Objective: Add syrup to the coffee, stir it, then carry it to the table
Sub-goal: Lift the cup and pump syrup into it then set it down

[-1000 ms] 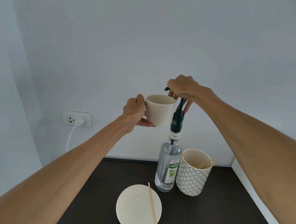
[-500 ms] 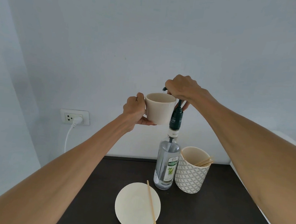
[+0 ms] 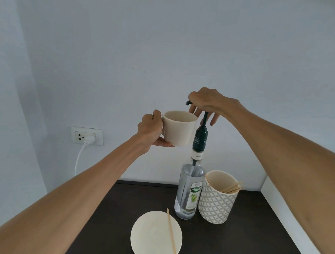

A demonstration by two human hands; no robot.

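We hold one cream ceramic mug in the air with the left hand, its grip closed around the handle side, fingers under the base. The right hand rests closed over the dark green pump head of one clear glass syrup bottle, whose spout reaches above the mug rim. The bottle stands on the dark desk, touching one patterned cup containing several wooden sticks. One wooden stirrer lies across one cream round saucer.
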